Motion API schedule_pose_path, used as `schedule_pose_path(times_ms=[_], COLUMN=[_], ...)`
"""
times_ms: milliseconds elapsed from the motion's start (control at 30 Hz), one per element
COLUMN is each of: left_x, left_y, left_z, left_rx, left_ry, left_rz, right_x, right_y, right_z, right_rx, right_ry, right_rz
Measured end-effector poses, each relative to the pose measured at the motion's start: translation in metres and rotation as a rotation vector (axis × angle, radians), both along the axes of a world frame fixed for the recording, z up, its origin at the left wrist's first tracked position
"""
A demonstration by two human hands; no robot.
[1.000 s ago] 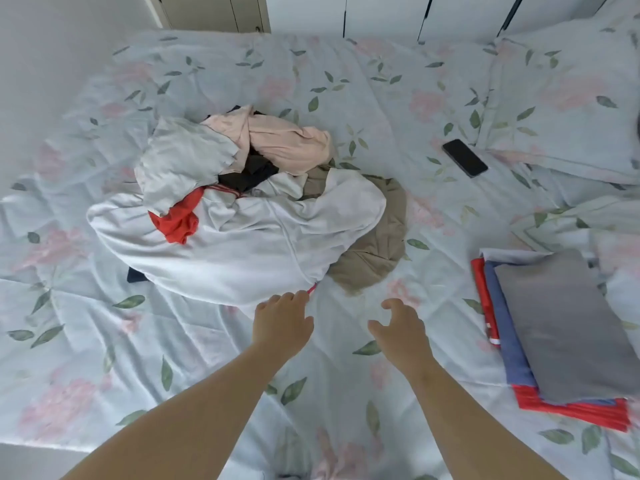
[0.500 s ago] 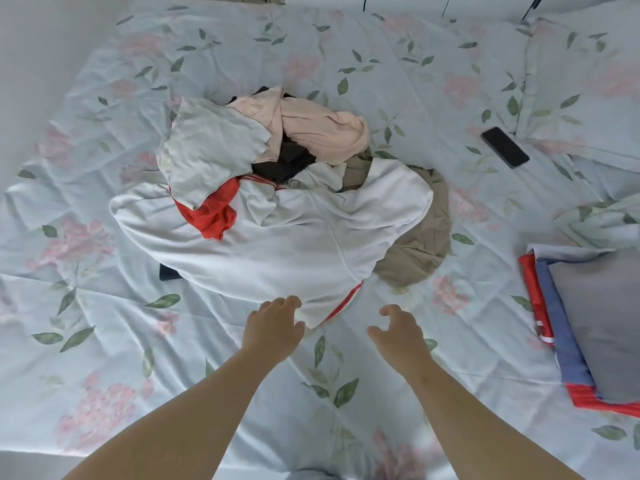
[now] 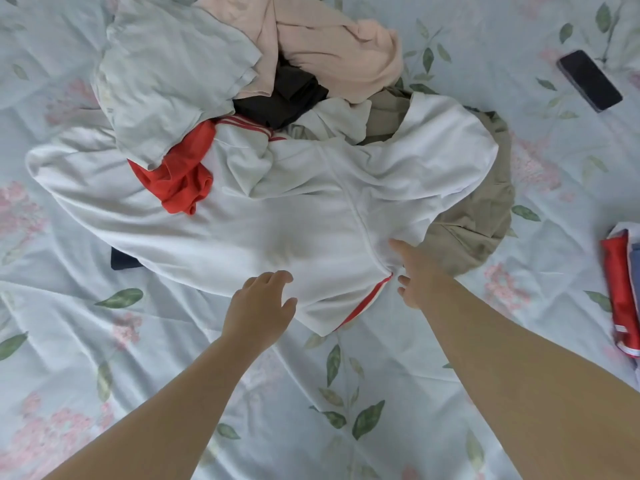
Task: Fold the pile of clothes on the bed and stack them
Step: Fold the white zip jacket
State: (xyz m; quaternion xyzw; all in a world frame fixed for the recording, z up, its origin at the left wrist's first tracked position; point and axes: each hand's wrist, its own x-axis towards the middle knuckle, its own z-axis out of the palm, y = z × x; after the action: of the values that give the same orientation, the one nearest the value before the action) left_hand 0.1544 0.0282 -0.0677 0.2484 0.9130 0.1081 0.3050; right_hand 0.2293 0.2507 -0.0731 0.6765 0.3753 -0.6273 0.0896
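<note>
Picking the next item: my left hand (image 3: pixel 259 306) and right hand (image 3: pixel 414 271) reach the white shirt (image 3: pixel 277 230), fingers spread, holding nothing. Next I pinch its near hem and drag it off the pile (image 3: pixel 311 81).

A dark phone (image 3: pixel 589 80) lies flat on the floral bedsheet (image 3: pixel 104 341), near the upper right corner.

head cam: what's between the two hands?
The white shirt's red-striped corner, lying between left hand and right hand, over bedsheet. Head view.
</note>
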Motion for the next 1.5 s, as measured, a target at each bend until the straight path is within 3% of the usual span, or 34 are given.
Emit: schedule_pose_path(times_ms=[133, 267, 467, 600, 733, 800, 867, 933, 1000, 1133, 1233, 1367, 1500], left_x=[-0.002, -0.006, -0.013, -0.007, 0.024, 0.046, 0.064, 0.082, 0.097, 0.118, 0.138, 0.166, 0.180], left_y=[-0.009, -0.008, 0.006, 0.022, 0.047, 0.061, 0.075, 0.086, 0.094, 0.104, 0.108, 0.116, 0.113], left_z=[0.006, 0.041, 0.133, 0.203, 0.270, 0.297, 0.320, 0.344, 0.367, 0.404, 0.411, 0.386, 0.336], left_rx=[0.065, 0.218, 0.453, 0.616, 0.719, 0.783, 0.842, 0.866, 0.934, 1.118, 1.247, 1.370, 1.199], left_ry=[-0.028, -0.006, 0.131, 0.175, 0.172, 0.268, 0.479, 0.669, 0.709, 0.687, 0.478, 0.285, -0.010], left_rz=[0.074, 0.179, 0.239, 0.185, -0.021, -0.111, -0.160, -0.123, -0.074, -0.097, -0.052, -0.093, 0.082], right_x=[-0.009, -0.009, 0.001, 0.012, 0.027, 0.036, 0.049, 0.065, 0.083, 0.111, 0.121, 0.131, 0.143], right_y=[0.003, 0.001, -0.013, -0.014, -0.012, -0.013, -0.013, -0.009, -0.003, 0.001, 0.001, -0.002, 0.001], right_z=[0.008, 0.053, 0.167, 0.245, 0.321, 0.355, 0.387, 0.419, 0.451, 0.502, 0.517, 0.487, 0.424], right_rx=[0.037, 0.199, 0.513, 0.671, 0.822, 0.905, 0.955, 0.992, 1.043, 1.068, 1.054, 0.971, 0.849], right_ry=[0.064, 0.324, 0.580, 0.657, 0.750, 0.792, 0.870, 0.948, 1.023, 1.172, 1.211, 1.064, 0.766], right_rz=[-0.042, -0.103, 0.157, 0.311, 0.404, 0.452, 0.448, 0.445, 0.445, 0.443, 0.432, 0.532, 0.730])
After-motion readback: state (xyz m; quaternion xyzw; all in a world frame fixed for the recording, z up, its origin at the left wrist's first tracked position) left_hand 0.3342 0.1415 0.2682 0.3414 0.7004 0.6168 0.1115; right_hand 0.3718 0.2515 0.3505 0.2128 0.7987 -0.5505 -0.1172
